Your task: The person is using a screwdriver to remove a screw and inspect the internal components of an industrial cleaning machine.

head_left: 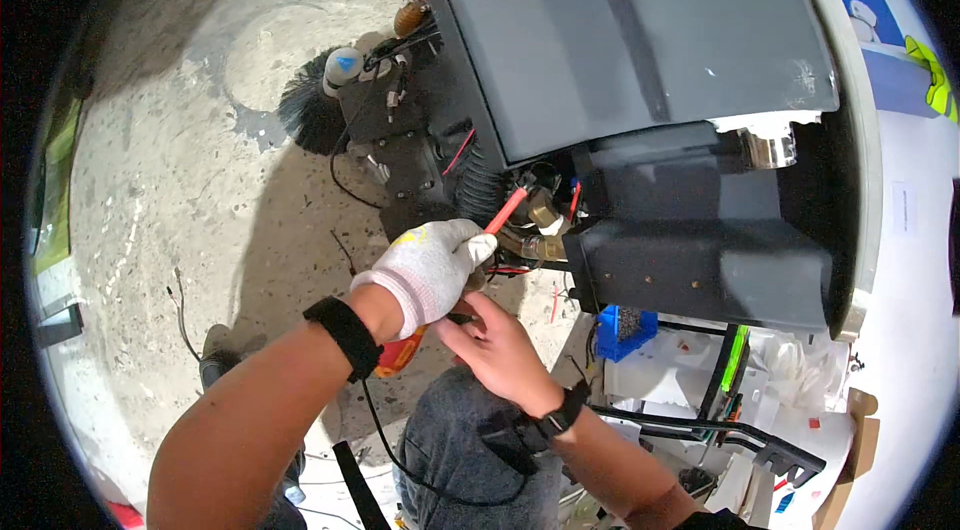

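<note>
My left hand (432, 265), in a whitish knit glove, is closed with a slim red rod-like piece (507, 211) sticking out past its thumb. The piece's far end reaches a dark gap beside a brass-coloured fitting (543, 211) on the machine. Whether it is a cable or a tool shaft, I cannot tell. Below the gloved palm shows part of a red and yellow object (399, 355), mostly hidden. My bare right hand (497, 345) is just under the left, its thumb and fingers drawn together. What they pinch is hidden.
A large dark machine housing (640, 40) fills the upper right. Left of it are a ribbed black hose (478, 192) and a round black brush (310, 105). A blue bin (627, 332) of small parts stands lower right. A black cable (385, 440) loops beside my knee.
</note>
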The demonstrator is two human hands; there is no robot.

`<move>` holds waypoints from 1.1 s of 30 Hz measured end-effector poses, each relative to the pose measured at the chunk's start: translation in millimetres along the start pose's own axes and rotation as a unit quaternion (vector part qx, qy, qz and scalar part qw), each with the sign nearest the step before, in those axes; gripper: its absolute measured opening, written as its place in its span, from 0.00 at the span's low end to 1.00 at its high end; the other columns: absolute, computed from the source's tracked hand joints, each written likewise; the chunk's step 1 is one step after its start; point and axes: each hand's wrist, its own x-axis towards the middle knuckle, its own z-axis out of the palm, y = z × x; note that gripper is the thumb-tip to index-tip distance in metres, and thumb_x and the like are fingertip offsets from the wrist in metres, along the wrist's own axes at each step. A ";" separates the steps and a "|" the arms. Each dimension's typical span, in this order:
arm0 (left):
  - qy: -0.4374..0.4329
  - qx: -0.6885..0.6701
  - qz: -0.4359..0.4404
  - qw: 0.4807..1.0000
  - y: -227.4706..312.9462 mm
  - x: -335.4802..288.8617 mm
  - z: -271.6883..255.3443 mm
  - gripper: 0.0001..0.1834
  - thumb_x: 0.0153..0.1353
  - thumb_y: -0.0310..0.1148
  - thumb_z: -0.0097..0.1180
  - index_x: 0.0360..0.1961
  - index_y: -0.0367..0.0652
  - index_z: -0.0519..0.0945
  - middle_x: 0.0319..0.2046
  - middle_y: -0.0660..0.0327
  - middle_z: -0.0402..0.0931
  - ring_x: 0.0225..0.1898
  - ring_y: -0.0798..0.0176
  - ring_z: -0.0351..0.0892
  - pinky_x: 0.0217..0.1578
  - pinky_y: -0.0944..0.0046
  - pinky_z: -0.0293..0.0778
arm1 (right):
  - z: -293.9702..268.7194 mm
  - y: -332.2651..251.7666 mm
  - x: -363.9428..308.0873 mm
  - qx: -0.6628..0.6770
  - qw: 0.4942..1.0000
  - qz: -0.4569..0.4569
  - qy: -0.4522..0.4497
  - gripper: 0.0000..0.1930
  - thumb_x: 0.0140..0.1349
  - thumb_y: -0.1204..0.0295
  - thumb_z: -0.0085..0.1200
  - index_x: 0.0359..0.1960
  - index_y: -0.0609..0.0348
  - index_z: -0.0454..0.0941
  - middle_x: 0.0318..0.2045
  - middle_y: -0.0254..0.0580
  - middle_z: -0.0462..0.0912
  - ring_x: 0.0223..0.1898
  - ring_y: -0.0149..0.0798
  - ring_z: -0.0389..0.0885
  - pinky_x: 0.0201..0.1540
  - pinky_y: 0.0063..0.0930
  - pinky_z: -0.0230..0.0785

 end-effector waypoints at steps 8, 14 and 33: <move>-0.007 -0.078 -0.098 0.992 10.2 -17.1 -28.8 0.21 0.61 0.43 0.51 0.41 0.32 0.77 0.30 0.50 0.78 0.31 0.60 0.77 0.36 0.62 0.71 | 29.5 -19.7 23.2 0.334 0.941 0.005 -0.059 0.11 0.65 0.69 0.43 0.45 0.60 0.72 0.35 0.34 0.78 0.33 0.27 0.76 0.33 0.23 0.72; -0.036 0.121 0.043 0.991 5.2 -51.3 -45.7 0.25 0.62 0.43 0.49 0.53 0.34 0.67 0.38 0.48 0.77 0.39 0.54 0.79 0.40 0.60 0.73 | 24.2 -17.8 28.8 0.326 0.943 -0.070 0.014 0.12 0.67 0.66 0.43 0.44 0.61 0.72 0.36 0.35 0.78 0.34 0.27 0.77 0.35 0.23 0.72; 0.091 0.520 -0.113 0.842 59.2 -111.2 -27.3 0.15 0.48 0.37 0.56 0.36 0.44 0.69 0.27 0.53 0.75 0.29 0.50 0.78 0.29 0.53 0.73 | 32.8 -37.1 23.6 0.592 0.804 -0.043 -0.037 0.12 0.68 0.65 0.40 0.44 0.59 0.70 0.45 0.44 0.77 0.40 0.29 0.73 0.39 0.22 0.65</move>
